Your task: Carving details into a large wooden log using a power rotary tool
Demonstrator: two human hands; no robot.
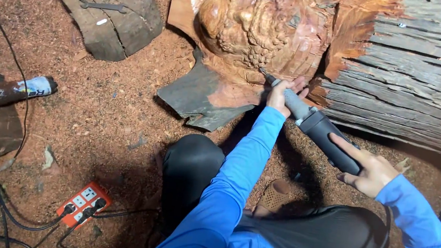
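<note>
A black and grey rotary carving tool (318,127) points up-left, its thin bit touching a reddish wood carving (255,24) with knobbly curls. My left hand (283,95) grips the tool's narrow grey front end, close to the carving's lower edge. My right hand (369,170) holds the thick black rear body, index finger laid along it. Both arms wear blue sleeves. The tool's cord loops round my black-trousered knee (330,238).
A weathered grey log (422,81) lies right of the carving. A flat wood slab (201,96) lies below it. An orange power strip (83,202) with black plugs sits lower left. A wood chunk with metal tools (105,9) is upper left, and sawdust covers the ground.
</note>
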